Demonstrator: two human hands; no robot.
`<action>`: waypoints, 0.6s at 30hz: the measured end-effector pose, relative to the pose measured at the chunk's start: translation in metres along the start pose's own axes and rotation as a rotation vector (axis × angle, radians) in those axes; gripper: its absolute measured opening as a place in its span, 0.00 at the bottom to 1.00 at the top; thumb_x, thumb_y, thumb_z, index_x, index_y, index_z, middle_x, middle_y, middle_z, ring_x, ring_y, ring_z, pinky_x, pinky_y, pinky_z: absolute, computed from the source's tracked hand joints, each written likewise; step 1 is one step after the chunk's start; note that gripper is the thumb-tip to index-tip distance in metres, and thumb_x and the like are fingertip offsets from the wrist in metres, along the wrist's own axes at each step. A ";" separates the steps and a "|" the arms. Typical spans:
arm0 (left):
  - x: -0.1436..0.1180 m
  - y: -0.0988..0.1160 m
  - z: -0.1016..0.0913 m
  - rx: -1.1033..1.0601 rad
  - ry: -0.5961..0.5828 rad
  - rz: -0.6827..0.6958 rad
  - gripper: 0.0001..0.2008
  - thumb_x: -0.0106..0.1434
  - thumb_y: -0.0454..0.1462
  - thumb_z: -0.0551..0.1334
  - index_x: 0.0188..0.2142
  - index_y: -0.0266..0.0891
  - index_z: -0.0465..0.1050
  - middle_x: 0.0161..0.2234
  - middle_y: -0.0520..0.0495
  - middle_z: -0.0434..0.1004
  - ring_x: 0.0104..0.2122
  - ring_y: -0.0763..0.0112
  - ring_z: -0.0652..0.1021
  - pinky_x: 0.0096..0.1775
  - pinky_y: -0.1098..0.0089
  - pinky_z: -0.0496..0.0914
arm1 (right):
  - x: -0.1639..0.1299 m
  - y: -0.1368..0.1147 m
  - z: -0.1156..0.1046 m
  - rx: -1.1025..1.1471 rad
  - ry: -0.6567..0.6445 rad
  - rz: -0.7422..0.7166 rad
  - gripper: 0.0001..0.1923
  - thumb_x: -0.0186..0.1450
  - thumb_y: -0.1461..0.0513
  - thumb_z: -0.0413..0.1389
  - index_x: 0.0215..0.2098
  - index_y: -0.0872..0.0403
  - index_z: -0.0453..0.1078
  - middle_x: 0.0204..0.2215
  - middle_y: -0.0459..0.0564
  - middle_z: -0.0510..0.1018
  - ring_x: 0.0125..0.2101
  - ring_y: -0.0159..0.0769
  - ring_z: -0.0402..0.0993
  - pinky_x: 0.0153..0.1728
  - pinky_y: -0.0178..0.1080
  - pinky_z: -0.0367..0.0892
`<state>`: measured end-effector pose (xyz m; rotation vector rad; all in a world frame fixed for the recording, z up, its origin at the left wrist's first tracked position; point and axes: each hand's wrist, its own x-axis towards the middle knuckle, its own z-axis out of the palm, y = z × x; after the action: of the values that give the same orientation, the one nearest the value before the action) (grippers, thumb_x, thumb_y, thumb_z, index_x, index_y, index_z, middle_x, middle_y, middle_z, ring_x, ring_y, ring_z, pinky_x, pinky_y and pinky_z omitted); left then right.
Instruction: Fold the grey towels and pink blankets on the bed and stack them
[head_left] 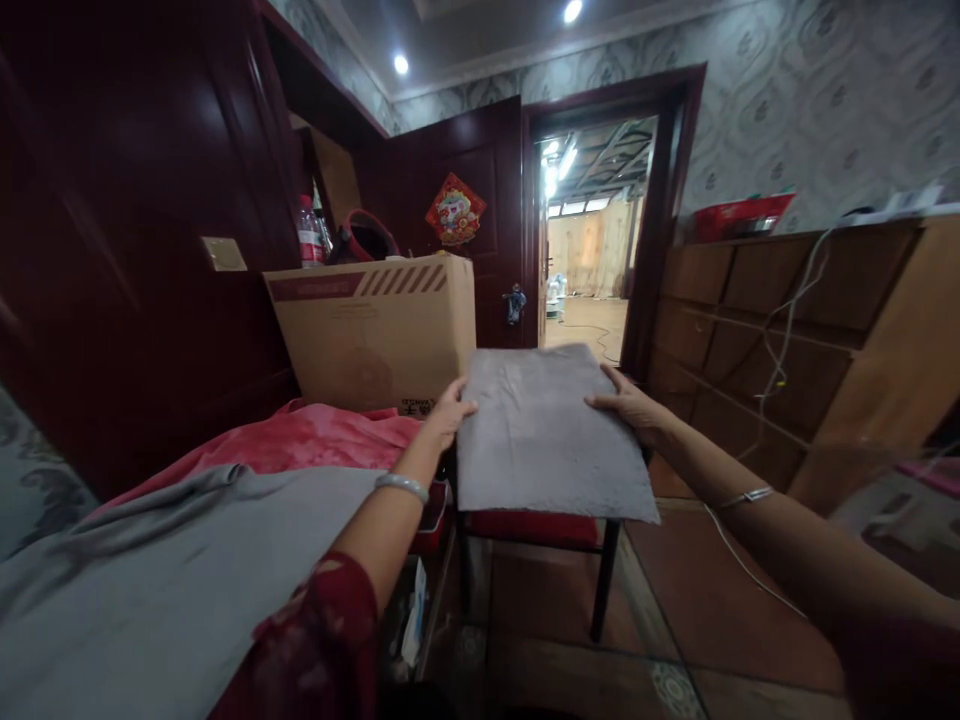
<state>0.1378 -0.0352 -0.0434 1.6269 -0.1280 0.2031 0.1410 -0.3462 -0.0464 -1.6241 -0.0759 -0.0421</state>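
Note:
A folded grey cloth [544, 430] lies flat on a red-seated stool [536, 528] with black legs. My left hand [448, 408] rests on the cloth's left edge, fingers curled over it. My right hand [628, 405] lies on the right edge, fingers spread flat on the fabric. Both wrists wear a silver bangle.
A bed at the left carries a grey sheet [172, 570] and a red blanket [300, 440]. A cardboard box [375, 330] stands behind it. Wooden drawers [780, 350] line the right wall, with a white cable hanging. An open doorway [589, 250] lies straight ahead.

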 end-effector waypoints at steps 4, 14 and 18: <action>0.009 -0.037 0.018 0.143 0.016 -0.015 0.34 0.49 0.29 0.66 0.58 0.37 0.73 0.52 0.39 0.79 0.50 0.56 0.77 0.56 0.58 0.69 | 0.013 0.040 -0.015 -0.052 0.072 0.019 0.58 0.48 0.56 0.69 0.72 0.53 0.51 0.59 0.60 0.70 0.52 0.51 0.74 0.52 0.48 0.72; 0.016 -0.027 -0.004 0.523 -0.040 0.118 0.26 0.53 0.30 0.64 0.54 0.35 0.76 0.54 0.40 0.77 0.55 0.57 0.75 0.62 0.58 0.64 | 0.012 0.033 -0.036 -0.989 0.216 -0.327 0.30 0.63 0.43 0.57 0.54 0.53 0.76 0.45 0.59 0.79 0.45 0.54 0.75 0.47 0.51 0.71; 0.011 -0.012 0.003 0.897 -0.006 0.219 0.27 0.56 0.36 0.65 0.56 0.34 0.75 0.57 0.35 0.71 0.57 0.51 0.72 0.61 0.54 0.64 | -0.006 0.036 -0.017 -1.349 0.242 -0.681 0.35 0.67 0.39 0.50 0.60 0.52 0.72 0.57 0.63 0.73 0.55 0.59 0.68 0.52 0.55 0.66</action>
<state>0.1509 -0.0372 -0.0530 2.5071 -0.2413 0.4694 0.1381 -0.3652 -0.0816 -2.8326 -0.4911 -0.9903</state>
